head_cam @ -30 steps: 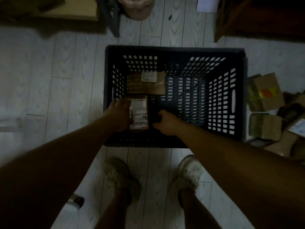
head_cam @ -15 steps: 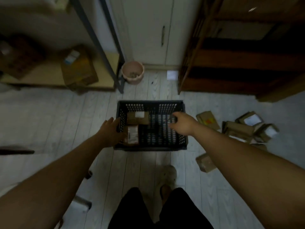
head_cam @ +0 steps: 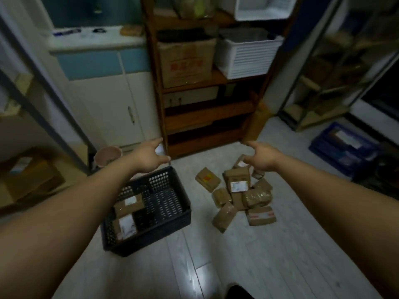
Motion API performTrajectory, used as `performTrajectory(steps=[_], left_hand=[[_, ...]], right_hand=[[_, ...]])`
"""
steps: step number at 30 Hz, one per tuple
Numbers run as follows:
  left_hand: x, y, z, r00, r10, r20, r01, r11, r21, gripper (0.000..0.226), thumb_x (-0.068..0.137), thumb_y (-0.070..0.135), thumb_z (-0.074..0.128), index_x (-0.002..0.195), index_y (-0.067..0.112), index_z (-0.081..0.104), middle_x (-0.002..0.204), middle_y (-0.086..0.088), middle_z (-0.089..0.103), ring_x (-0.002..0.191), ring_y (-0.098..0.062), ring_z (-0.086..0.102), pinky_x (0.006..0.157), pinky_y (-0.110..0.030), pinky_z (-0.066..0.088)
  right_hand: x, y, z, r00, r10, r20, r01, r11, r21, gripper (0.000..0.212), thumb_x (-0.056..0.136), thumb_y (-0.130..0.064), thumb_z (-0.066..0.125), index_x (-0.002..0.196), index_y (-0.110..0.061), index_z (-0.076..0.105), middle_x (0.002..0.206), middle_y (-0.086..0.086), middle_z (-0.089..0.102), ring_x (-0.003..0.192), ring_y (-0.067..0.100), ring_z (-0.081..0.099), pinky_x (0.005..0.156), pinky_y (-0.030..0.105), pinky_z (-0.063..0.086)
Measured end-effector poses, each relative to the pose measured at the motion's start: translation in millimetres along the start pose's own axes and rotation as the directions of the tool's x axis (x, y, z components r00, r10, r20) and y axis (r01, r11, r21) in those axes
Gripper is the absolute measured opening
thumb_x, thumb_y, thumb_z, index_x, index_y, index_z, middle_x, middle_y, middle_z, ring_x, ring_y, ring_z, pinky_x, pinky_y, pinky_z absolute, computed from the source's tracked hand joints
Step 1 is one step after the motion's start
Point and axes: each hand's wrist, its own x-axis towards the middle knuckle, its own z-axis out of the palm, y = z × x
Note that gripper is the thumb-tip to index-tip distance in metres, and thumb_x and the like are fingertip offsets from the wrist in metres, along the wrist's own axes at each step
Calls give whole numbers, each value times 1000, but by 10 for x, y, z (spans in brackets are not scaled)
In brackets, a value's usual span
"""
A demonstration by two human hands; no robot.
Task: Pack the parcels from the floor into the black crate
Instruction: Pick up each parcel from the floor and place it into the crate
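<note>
The black crate (head_cam: 164,203) sits on the floor (head_cam: 269,255) and holds two parcels along its left side. The parcel pile (head_cam: 239,195) lies right of the crate, below the right hand (head_cam: 262,157), the nearer grip. Both hands, including the left hand (head_cam: 149,156), are open and empty. Label text is unreadable.

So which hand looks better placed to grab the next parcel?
Probably the right hand: it hangs open directly above the pile of parcels, while the left hand, also empty, is over the black crate.
</note>
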Motion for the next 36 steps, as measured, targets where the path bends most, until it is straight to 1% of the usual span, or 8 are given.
performTrajectory(steps=[6,9,12,16,22,26,30,36], left_hand=[[28,1263,176,987,161,0,-161,986,46,77,90,41,56,151,23,13,159,-7,9,147,-24,10,119,-40,15],[59,1943,472,979,200,27,-201,980,11,75,91,40,56,151,26,14,159,-5,10,146,-25,13,118,-40,17],[91,2574,833,977,205,54,-198,974,-112,71,92,38,55,151,25,17,157,-5,21,142,-27,24,114,-37,25],[158,3099,1253,978,187,94,-170,972,-165,70,92,40,54,151,25,18,157,-6,19,142,-28,24,112,-37,26],[511,3231,1521,984,95,149,-69,983,-172,71,92,36,56,151,24,17,155,-7,25,138,-28,31,113,-38,30],[1048,3182,1583,987,30,159,2,981,-194,71,92,36,56,151,24,17,153,-8,29,138,-28,32,113,-39,28],[1737,3188,1667,983,-31,179,71,972,-223,70,93,36,55,151,23,17,156,-9,22,140,-30,28,114,-42,28],[2591,3148,1948,958,-93,271,144,975,-172,71,94,33,53,151,18,14,158,-7,17,141,-28,28,113,-37,27]], right_hand=[[-411,971,-671,990,78,-115,-81,997,-14,65,94,-40,53,150,-20,25,156,8,25,141,27,30,110,37,30],[-574,1584,-937,984,117,-134,-119,993,-5,63,95,-39,52,150,-21,26,157,7,25,141,26,29,111,36,29],[-688,2231,-1156,983,135,-121,-136,991,7,64,95,-37,53,150,-21,26,156,7,26,141,25,29,111,37,29],[-700,2864,-1421,982,170,-83,-170,985,7,65,94,-37,54,150,-21,25,156,7,26,141,26,30,113,38,30],[-263,3231,-1567,985,160,-66,-156,986,59,65,94,-38,55,150,-22,26,155,8,29,140,27,32,112,39,31],[258,3257,-1497,991,135,5,-135,988,80,65,94,-36,55,150,-22,25,155,8,28,140,27,32,110,37,31],[871,3270,-1405,987,146,65,-151,984,95,66,94,-35,56,150,-21,25,156,7,28,139,26,33,109,34,32],[1832,3368,-1322,972,151,182,-171,980,99,67,94,-36,55,150,-16,24,156,9,27,140,25,32,110,32,29]])
